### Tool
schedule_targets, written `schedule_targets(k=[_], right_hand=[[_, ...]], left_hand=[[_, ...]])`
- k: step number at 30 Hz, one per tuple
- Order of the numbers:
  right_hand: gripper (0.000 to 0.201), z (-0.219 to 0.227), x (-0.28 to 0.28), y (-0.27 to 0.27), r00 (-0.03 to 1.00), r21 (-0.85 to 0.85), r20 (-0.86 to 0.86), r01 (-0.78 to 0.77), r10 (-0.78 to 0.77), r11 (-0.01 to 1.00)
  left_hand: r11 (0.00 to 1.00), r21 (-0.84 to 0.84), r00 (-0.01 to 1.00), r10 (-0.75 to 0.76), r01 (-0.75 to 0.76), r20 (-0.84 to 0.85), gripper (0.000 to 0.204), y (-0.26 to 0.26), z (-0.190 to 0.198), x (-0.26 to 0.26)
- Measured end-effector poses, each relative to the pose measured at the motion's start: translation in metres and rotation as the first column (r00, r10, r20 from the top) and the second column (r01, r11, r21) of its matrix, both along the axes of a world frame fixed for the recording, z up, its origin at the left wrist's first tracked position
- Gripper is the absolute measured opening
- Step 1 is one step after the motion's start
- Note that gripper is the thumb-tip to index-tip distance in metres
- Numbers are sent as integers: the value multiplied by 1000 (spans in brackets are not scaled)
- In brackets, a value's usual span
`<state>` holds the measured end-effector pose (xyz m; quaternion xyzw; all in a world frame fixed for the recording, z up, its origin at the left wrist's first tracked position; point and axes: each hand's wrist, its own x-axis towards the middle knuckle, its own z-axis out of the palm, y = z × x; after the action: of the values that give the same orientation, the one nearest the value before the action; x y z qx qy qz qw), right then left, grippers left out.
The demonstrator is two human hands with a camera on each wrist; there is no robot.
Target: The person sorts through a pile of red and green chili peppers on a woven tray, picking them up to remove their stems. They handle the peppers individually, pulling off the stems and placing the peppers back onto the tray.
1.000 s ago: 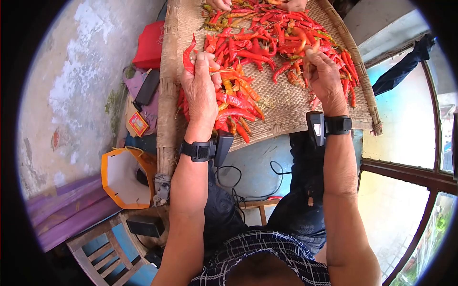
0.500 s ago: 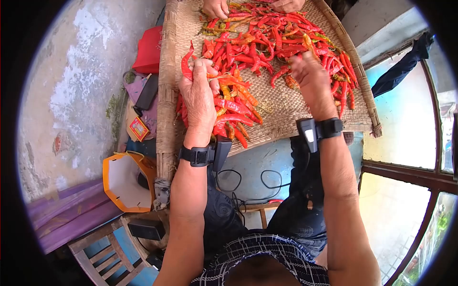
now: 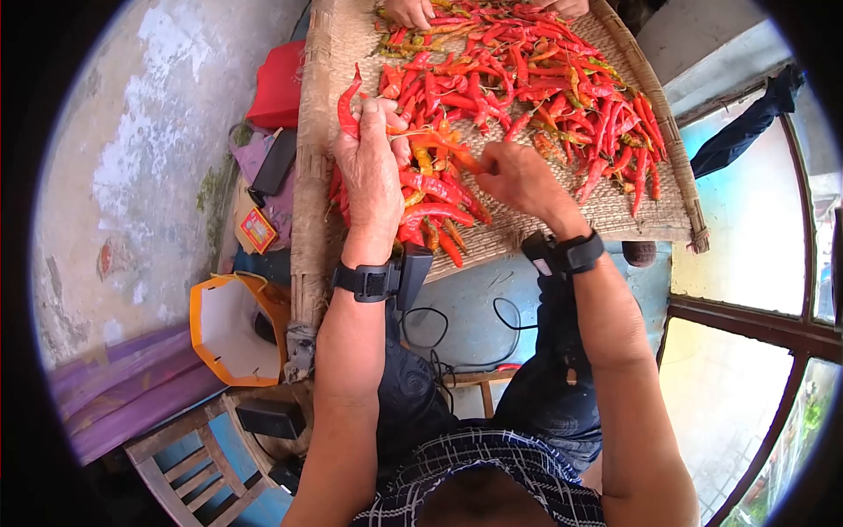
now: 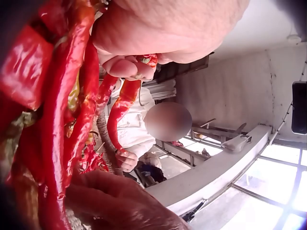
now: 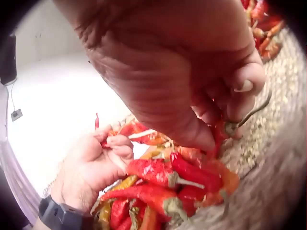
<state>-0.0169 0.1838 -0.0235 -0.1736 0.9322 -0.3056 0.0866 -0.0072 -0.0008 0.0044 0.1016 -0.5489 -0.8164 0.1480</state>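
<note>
My left hand [image 3: 371, 180] grips a few chili peppers; a red chili pepper [image 3: 349, 107] sticks out past the thumb side. In the left wrist view an orange-red chili pepper [image 4: 123, 108] hangs from its curled fingers. Below that hand lies a pile of red and orange chili peppers [image 5: 148, 191]. My right hand [image 3: 525, 183] is beside this pile, its thumb and fingers pinching a red chili pepper near its green stem [image 5: 231, 128]. The woven tray [image 3: 500, 215] lies under everything, with a wider heap of red chili peppers [image 3: 492, 88] farther back.
Another person's hands [image 3: 411, 12] work at the tray's far edge. An orange-rimmed container [image 3: 237, 329], a red bag [image 3: 279, 88] and a wooden chair [image 3: 189, 474] stand on the left. Windows [image 3: 742, 202] line the right; a black cable [image 3: 426, 329] runs below the tray.
My right hand has left the heap on the right, where it held a yellowish pepper, and come left to the pile near my left hand. The left hand keeps its peppers in place.
</note>
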Motion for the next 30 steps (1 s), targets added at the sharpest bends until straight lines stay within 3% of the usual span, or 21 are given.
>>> schedule_targets(k=[3, 6, 8, 10, 12, 17, 18, 19, 20, 22, 23, 24, 26, 27, 28, 30], right_hand=[[17, 13, -5, 22, 999, -2, 22, 24, -24, 1000], [17, 28, -7, 43, 997, -139, 50, 66, -59, 988], [16, 37, -7, 52, 984, -329, 159, 135, -86, 935], [15, 46, -8, 56, 970, -378, 206, 197, -125, 905], [12, 46, -12, 65, 933, -492, 313, 320, -179, 810], [13, 35, -25, 77, 939, -502, 203, 345, -279, 794], [16, 35, -28, 71, 893, -795, 305, 430, -332, 428], [19, 36, -31, 69, 846, -901, 419, 432, -329, -37], [19, 28, -35, 72, 845, -901, 419, 432, -331, -37], [22, 15, -39, 73, 830, -832, 540, 504, -135, -230], [16, 6, -35, 59, 788, -823, 568, 540, -238, -177], [12, -6, -31, 56, 898, -897, 420, 433, -133, 92], [26, 5, -13, 19, 892, -764, 426, 443, -148, 469], [34, 6, -6, 4, 946, -662, 277, 315, -169, 680], [36, 0, -5, -6, 988, -585, 97, 154, -120, 796], [39, -4, 0, -24, 978, -458, -190, -12, -85, 889]], left_hand=[[1000, -1, 1000, 10, -10, 0, 26, 0, 2, 2], [1000, -9, 1000, -3, 3, -12, 27, 0, 2, 1], [999, -13, 999, 32, -32, -28, 30, 1, 2, 0], [999, -18, 999, 36, -36, -21, 31, 3, 4, 0], [999, -25, 999, 38, -38, -14, 31, 4, 4, 0], [1000, -12, 1000, 10, -11, -9, 31, 4, 4, 1], [1000, -12, 1000, 10, -10, -9, 31, 3, 5, 2], [1000, -26, 1000, -10, 11, 1, 30, 3, 6, 3], [999, -39, 999, -31, 32, 10, 29, 3, 7, 4], [998, -40, 999, -37, 37, 11, 29, 2, 3, 3], [998, -44, 999, -41, 42, 13, 29, 2, 2, 3], [998, -44, 999, -44, 44, 11, 29, 3, 3, 2], [997, -81, 999, -18, 20, 30, 35, 5, 6, 2], [997, -80, 999, -19, 21, 26, 35, 5, 7, 2], [996, -63, 997, -68, 69, 21, 35, 4, 7, 4], [992, -47, 993, -119, 119, 1, 35, 3, 6, 7]])
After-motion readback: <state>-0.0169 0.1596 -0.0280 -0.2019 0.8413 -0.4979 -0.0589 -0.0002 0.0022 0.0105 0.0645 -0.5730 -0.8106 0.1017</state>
